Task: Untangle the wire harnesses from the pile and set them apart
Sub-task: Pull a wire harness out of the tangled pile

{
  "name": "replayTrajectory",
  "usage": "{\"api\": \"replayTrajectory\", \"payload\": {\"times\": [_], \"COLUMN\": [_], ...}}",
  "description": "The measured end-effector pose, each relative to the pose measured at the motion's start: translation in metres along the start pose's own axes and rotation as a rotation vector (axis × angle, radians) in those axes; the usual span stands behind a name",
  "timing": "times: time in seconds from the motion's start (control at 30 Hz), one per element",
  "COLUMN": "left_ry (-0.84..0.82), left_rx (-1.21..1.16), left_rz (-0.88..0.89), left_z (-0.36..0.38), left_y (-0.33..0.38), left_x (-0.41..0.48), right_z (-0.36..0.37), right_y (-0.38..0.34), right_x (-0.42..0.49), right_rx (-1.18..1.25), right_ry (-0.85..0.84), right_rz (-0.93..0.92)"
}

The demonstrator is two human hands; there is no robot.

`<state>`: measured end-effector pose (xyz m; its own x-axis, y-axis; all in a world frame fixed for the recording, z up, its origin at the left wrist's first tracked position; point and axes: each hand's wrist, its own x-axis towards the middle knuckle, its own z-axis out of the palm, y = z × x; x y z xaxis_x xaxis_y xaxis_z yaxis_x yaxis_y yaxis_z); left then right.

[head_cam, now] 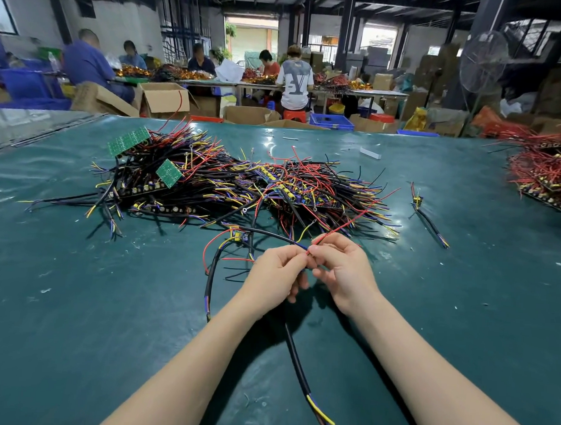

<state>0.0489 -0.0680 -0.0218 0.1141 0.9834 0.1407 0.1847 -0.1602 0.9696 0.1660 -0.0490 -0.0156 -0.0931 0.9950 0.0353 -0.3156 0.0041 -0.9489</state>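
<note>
A: Fingertips (pixel 319 250) of both hands meet, curled. Right hand (pixel 342 271) pinches red wire (pixel 340 227), which rises toward pile (pixel 242 181); left hand (pixel 276 275) pinches black lead (pixel 271 234) beside it.
B: Location?
A: Just above mat (pixel 89 299), at pile's near edge. Board (pixel 238 235) lies left of hands; black cable (pixel 297 359) runs from under hands toward viewer, between forearms.
B: Any set apart?
A: Lone harness (pixel 430 220) lies on mat, right of pile, well apart.
</note>
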Motion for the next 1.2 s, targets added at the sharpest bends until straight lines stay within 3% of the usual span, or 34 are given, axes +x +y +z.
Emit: {"api": "replayTrajectory", "payload": {"times": [0.4, 0.73, 0.83, 0.9, 0.97, 1.1, 1.2], "left_ry": [-0.036, -0.114, -0.062, 0.025, 0.064, 0.152, 0.248], "left_rx": [-0.033, 0.129, 0.015, -0.186, -0.325, -0.499, -0.624], "left_rz": [0.015, 0.038, 0.039, -0.007, -0.045, -0.008, -0.014], "left_z": [0.001, 0.002, -0.001, -0.003, -0.002, -0.003, -0.006], "left_y": [-0.002, -0.006, -0.005, -0.004, -0.003, -0.004, -0.005], "left_x": [0.002, -0.002, -0.002, 0.001, 0.004, 0.009, 0.015], "right_z": [0.002, -0.032, -0.061, -0.07, -0.057, -0.002, 0.018], "right_y": [-0.005, -0.024, -0.03, -0.031, -0.027, -0.009, 0.005], "right_x": [0.005, 0.02, 0.021, 0.019, 0.017, 0.006, -0.004], "right_rx": [0.237, 0.499, 0.691, 0.563, 0.285, -0.42, -1.001], "right_ry": [0.124, 0.458, 0.559, 0.601, 0.512, -0.014, -0.204], "right_rz": [0.031, 0.002, -0.061, -0.083, -0.104, -0.054, -0.185]}}
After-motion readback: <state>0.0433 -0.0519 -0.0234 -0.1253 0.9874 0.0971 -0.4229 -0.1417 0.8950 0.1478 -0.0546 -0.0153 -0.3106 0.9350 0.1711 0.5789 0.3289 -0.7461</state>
